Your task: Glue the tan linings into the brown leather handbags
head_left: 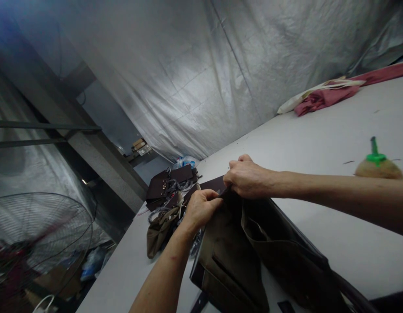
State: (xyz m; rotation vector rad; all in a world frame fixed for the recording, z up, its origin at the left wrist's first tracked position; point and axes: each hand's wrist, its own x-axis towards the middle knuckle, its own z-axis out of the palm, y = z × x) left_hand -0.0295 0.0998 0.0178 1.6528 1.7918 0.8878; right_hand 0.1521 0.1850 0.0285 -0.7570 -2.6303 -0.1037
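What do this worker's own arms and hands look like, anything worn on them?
They are human and bare. The left hand and right hand wear no gloves; no sleeve shows on the left forearm or right forearm. No watch or bracelet is visible. The left forearm has a small mark.

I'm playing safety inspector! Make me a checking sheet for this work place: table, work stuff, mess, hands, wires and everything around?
Surface: white table, a few small dark marks.
Work things: dark cloth, folds and a pocket-like opening showing.
Clutter: heap of dark brown pieces at the table's far end; pink cloth and round tan thing with green top, right.
Hands: left hand and right hand both pinch the dark cloth's upper edge.
Cables: white loop near the fan, perhaps a cable.
Surroundings: caged fan left; silvery sheeting behind.
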